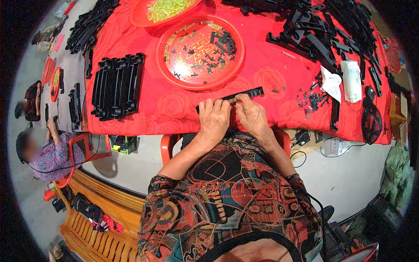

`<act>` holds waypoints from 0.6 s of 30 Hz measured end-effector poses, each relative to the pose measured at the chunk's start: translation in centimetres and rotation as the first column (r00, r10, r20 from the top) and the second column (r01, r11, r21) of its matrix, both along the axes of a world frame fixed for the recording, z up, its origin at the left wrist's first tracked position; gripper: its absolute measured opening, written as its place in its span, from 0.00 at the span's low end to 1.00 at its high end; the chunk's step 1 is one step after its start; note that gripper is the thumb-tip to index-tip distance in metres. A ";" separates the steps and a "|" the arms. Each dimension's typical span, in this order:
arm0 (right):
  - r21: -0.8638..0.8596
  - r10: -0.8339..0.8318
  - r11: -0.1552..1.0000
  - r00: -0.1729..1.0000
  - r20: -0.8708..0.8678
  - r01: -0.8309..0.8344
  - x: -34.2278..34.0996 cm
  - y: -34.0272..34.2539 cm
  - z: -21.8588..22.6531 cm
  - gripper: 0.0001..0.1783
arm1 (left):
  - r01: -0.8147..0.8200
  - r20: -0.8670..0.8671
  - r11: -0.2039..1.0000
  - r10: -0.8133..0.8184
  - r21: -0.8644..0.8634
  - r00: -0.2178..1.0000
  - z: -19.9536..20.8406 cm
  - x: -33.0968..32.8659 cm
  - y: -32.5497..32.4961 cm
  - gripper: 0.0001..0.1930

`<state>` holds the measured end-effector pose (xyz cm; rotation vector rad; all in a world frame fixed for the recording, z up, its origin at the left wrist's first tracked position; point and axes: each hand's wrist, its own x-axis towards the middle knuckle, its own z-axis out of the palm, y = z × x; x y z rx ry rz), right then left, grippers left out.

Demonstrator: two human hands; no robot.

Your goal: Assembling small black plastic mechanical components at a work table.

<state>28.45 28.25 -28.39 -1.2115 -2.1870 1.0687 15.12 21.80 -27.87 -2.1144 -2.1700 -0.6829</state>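
Near the table's front edge I hold a long black plastic strip [252, 93], its right end tilted up and away from me. My left hand [214, 117] is closed round the strip's left part, fingers pressed together on it. With thumb and fingertips my right hand [253, 117] pinches at the strip's middle, where a small yellowish clear piece [232, 100] shows between the hands. Whether that piece sits in the strip or only on it, I cannot tell. Just beyond is a round red tray [238, 72] with small black parts and several yellowish clear pieces along its rim.
A red bowl of yellow-green clear pieces [168, 9] stands behind the tray. Black plastic strips [118, 87] lie stacked at left; a large pile of black parts [314, 35] fills the far right. A white roll [350, 81] lies at right. Another person [54, 150] sits at left.
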 end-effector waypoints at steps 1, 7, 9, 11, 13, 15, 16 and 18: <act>0.001 -0.003 1.000 1.000 -0.002 0.003 0.0 0.0 -0.1 0.11 | -0.012 0.031 0.999 0.013 -0.037 0.999 0.0 0.0 0.1 0.08; -0.010 0.008 1.000 1.000 -0.014 -0.008 0.1 0.1 -0.2 0.12 | -0.001 -0.051 1.000 -0.001 -0.029 0.999 0.2 0.2 0.1 0.12; -0.013 0.000 1.000 1.000 -0.022 -0.001 0.0 0.0 -0.1 0.12 | -0.001 -0.082 1.000 -0.002 -0.027 0.997 -0.2 0.3 0.2 0.11; -0.016 -0.006 1.000 1.000 -0.030 0.005 0.0 0.1 0.0 0.11 | -0.002 -0.112 1.000 0.000 -0.024 0.994 -0.4 0.3 0.2 0.10; 0.008 -0.005 1.000 1.000 -0.024 0.006 0.0 0.1 0.0 0.11 | -0.010 -0.038 0.999 0.009 -0.042 0.999 -0.6 0.3 0.3 0.12; -0.011 0.001 1.000 1.000 -0.010 -0.001 0.0 0.2 0.0 0.11 | -0.017 0.020 1.000 0.017 -0.012 1.000 -0.8 0.3 0.1 0.12; -0.031 0.008 0.999 1.000 0.003 -0.008 0.0 0.2 0.1 0.11 | -0.025 0.079 1.000 0.023 0.017 0.997 -0.8 0.3 0.1 0.13; -0.036 0.008 0.999 1.000 0.019 -0.007 0.1 0.3 0.2 0.12 | -0.029 0.120 0.999 0.024 0.042 0.992 -0.6 0.3 0.1 0.13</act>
